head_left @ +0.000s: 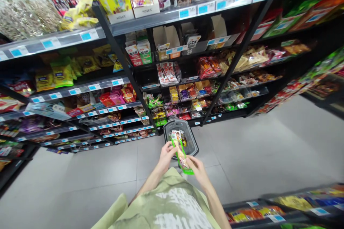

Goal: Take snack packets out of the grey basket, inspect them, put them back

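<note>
A long snack packet (180, 153) with bright green edges and a clear window is in front of my body, its pale and reddish contents showing through. My left hand (166, 154) pinches its upper left side. On the lower right side, the fingers of my right hand (197, 166) are closed on the same packet. Just beyond it, a grey shopping basket (192, 142) with a perforated wall is on the floor against the shelf. Some small packets lie inside the basket, partly hidden by the one I hold.
A black shelf unit (129, 75) with bagged snacks and blue-and-white price labels spans the far side. Another shelf (268, 218) with colourful bags stands at the lower right. Grey tiled floor (107, 175) lies around me.
</note>
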### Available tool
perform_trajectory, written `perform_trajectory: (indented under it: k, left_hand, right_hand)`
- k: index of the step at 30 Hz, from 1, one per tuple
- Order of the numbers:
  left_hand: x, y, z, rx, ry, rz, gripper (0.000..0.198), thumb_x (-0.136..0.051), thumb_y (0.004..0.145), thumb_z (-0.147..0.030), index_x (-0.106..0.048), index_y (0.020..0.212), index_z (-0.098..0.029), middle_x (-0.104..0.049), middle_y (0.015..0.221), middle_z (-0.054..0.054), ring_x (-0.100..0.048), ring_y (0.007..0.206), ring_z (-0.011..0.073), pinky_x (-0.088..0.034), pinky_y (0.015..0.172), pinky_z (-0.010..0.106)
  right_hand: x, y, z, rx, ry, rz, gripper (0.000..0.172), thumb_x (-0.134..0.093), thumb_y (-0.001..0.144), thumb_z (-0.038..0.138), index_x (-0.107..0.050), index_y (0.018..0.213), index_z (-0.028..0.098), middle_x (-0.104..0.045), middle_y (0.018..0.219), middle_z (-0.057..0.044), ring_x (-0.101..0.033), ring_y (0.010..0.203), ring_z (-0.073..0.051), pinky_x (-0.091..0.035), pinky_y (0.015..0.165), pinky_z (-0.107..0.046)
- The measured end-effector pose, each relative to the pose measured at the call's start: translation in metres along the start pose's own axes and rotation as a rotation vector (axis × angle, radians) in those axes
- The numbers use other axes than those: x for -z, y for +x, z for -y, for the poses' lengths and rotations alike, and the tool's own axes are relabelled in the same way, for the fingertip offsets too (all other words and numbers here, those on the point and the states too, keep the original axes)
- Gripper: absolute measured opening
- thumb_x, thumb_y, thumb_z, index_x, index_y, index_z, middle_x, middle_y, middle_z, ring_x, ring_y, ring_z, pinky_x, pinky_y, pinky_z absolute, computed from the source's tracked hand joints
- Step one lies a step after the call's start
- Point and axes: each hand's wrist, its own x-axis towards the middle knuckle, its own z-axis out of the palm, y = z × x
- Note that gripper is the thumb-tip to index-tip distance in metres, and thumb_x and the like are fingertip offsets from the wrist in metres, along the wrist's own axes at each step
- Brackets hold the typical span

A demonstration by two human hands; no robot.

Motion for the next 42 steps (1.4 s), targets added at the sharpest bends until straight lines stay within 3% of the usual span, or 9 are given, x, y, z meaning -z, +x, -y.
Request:
perform_trajectory:
  k: [4,8,12,15,23,30,37,42]
  left_hand:
    - [-0.003,-0.002,-0.001,0.036,-0.098,-0.001,0.032,-0.079,0.073,-0.027,-0.064,0.098,-0.015,-0.071,0.085,0.005,-0.064,0.075,0.0151,-0.047,0.070,0.025]
    - [-0.007,-0.004,-0.001,0.151,-0.431,0.053,0.026,-0.070,0.072,-0.019,-0.063,0.097,-0.016,-0.061,0.077,0.000,-0.058,0.068,0.0126,-0.046,0.066,0.025]
    - [-0.004,-0.003,-0.002,0.261,-0.773,0.172,0.028,-0.062,0.079,-0.022,-0.063,0.106,-0.012,-0.048,0.070,-0.002,-0.044,0.055,0.0080,-0.038,0.055,0.021]
    - [0.000,-0.003,-0.005,0.328,-0.874,0.224,0.030,-0.061,0.086,-0.027,-0.062,0.111,-0.010,-0.044,0.068,-0.003,-0.038,0.052,0.0067,-0.034,0.051,0.020]
    - [0.001,-0.008,-0.007,0.378,-0.910,0.250,0.037,-0.063,0.086,-0.023,-0.060,0.122,-0.020,-0.048,0.075,-0.002,-0.042,0.057,0.0073,-0.034,0.055,0.020]
    - [0.002,-0.007,-0.005,0.325,-0.765,0.191,0.040,-0.066,0.082,-0.026,-0.061,0.122,-0.023,-0.051,0.078,0.000,-0.043,0.060,0.0085,-0.035,0.059,0.023]
    - [0.000,-0.003,-0.006,0.327,-0.676,0.163,0.024,-0.065,0.083,-0.030,-0.064,0.104,-0.019,-0.052,0.080,0.002,-0.044,0.062,0.0104,-0.037,0.060,0.024]
    - [-0.001,-0.002,-0.003,0.321,-0.663,0.127,0.005,-0.063,0.083,-0.020,-0.062,0.086,-0.017,-0.057,0.084,0.005,-0.051,0.069,0.0119,-0.044,0.068,0.027]
  right_hand:
    - [0.001,0.000,-0.003,-0.019,0.003,0.070,0.048,-0.060,0.086,0.064,-0.073,0.100,0.020,-0.074,0.105,-0.011,-0.067,0.095,-0.027,-0.051,0.078,-0.034]
    - [-0.001,-0.001,-0.012,-0.058,0.049,0.179,0.042,-0.069,0.084,0.057,-0.061,0.105,0.022,-0.071,0.095,-0.006,-0.067,0.086,-0.022,-0.048,0.074,-0.031]
    - [-0.006,-0.002,-0.017,-0.042,0.041,0.258,0.035,-0.080,0.078,0.043,-0.055,0.088,0.020,-0.064,0.078,0.002,-0.058,0.072,-0.014,-0.041,0.070,-0.026]
    - [-0.007,-0.004,-0.017,-0.033,-0.015,0.269,0.036,-0.084,0.073,0.038,-0.053,0.079,0.019,-0.058,0.073,0.004,-0.052,0.067,-0.011,-0.038,0.066,-0.025]
    - [-0.006,-0.004,-0.020,-0.020,-0.075,0.296,0.034,-0.083,0.071,0.036,-0.054,0.074,0.018,-0.057,0.070,0.004,-0.051,0.066,-0.012,-0.039,0.067,-0.026]
    - [-0.006,-0.007,-0.012,-0.012,-0.112,0.283,0.031,-0.081,0.073,0.034,-0.055,0.071,0.019,-0.055,0.065,0.004,-0.048,0.063,-0.012,-0.037,0.064,-0.027]
    - [-0.004,-0.006,-0.010,-0.004,-0.119,0.260,0.036,-0.081,0.073,0.039,-0.052,0.069,0.019,-0.057,0.065,0.004,-0.049,0.061,-0.012,-0.037,0.063,-0.027]
    - [-0.002,-0.006,0.000,-0.022,-0.042,0.274,0.038,-0.065,0.087,0.054,-0.061,0.079,0.017,-0.063,0.070,-0.001,-0.059,0.067,-0.017,-0.043,0.066,-0.029]
